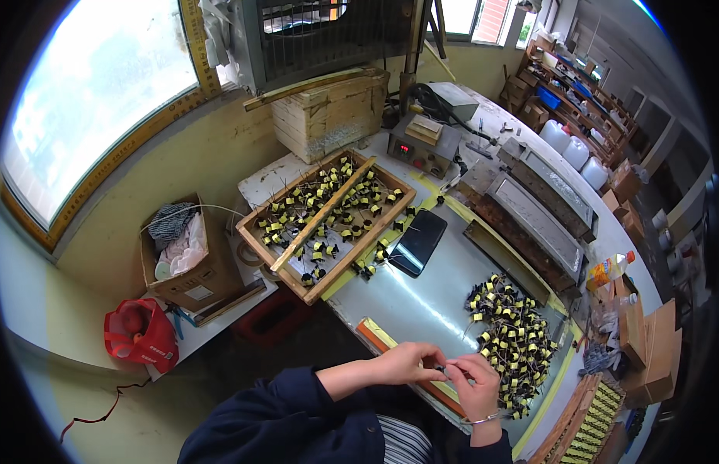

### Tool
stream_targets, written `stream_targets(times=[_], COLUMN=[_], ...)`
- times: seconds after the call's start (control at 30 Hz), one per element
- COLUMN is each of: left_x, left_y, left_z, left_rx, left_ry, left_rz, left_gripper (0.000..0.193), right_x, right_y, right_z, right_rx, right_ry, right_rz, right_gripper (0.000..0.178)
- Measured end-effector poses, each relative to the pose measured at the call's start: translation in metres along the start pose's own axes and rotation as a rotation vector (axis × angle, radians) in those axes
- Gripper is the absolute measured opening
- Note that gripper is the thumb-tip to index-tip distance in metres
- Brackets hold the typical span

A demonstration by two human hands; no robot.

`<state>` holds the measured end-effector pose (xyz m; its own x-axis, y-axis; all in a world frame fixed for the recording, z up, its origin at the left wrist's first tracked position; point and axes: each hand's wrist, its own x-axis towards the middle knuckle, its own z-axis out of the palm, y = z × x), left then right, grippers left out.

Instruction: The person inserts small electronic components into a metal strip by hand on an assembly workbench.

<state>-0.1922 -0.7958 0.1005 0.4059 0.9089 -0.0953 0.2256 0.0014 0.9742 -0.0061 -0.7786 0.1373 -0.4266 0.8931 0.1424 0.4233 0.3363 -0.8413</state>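
Observation:
My left hand point(411, 363) and my right hand point(474, 384) meet over the near edge of the metal-topped bench. Both are closed in a pinch around a small dark part point(441, 370), mostly hidden by the fingers. Just right of my hands lies a heap of small yellow-and-black wound coils point(514, 340) with thin wire leads. Farther left, a wooden tray point(325, 292) holds many more such coils, with a wooden strip point(325, 213) laid across it. A few loose coils point(365, 268) sit beside the tray.
A dark phone point(418, 243) lies on the bench. Behind it stand a box with a red display point(423, 147) and long metal troughs point(529, 224). A rack of yellow pieces point(587, 425) is at right. Left are a cardboard box point(191, 271) and a red bag point(141, 334).

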Motion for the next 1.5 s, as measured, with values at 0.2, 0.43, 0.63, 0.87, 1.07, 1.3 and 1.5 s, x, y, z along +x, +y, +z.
stream_targets(times=[0.2, 0.43, 0.63, 0.87, 1.07, 1.3, 1.5], left_x=[0.002, -0.001, 0.002, 0.01, 0.016, 0.025, 0.013], left_y=[-0.012, -0.004, -0.003, 0.003, -0.012, -0.033, -0.057], left_z=[0.01, 0.006, 0.013, 0.029, 0.028, 0.016, 0.012], left_rx=[0.28, -0.162, 0.147, 0.462, 0.202, 0.2, 0.494], left_ry=[0.345, 0.072, 0.113, 0.447, 0.321, 0.314, 0.096], left_rz=[0.275, 0.045, 0.187, 0.429, 0.281, 0.183, 0.328], left_gripper=[0.026, 0.035, 0.031, 0.026, 0.025, 0.023, 0.027], right_x=[-0.003, -0.009, -0.017, -0.021, -0.012, -0.01, 0.016], right_y=[0.0, -0.005, -0.009, -0.009, -0.001, 0.003, 0.041], right_z=[0.003, -0.01, -0.014, -0.017, -0.017, 0.003, -0.018], right_rx=[-0.198, -0.268, -0.385, -0.375, -0.384, -0.564, -0.8], right_ry=[0.167, 0.128, 0.157, 0.138, 0.184, 0.069, 0.098], right_rz=[-0.165, -0.352, -0.401, -0.123, -0.164, -0.443, -0.163], right_gripper=[0.01, 0.011, 0.009, 0.007, 0.009, 0.02, 0.026])
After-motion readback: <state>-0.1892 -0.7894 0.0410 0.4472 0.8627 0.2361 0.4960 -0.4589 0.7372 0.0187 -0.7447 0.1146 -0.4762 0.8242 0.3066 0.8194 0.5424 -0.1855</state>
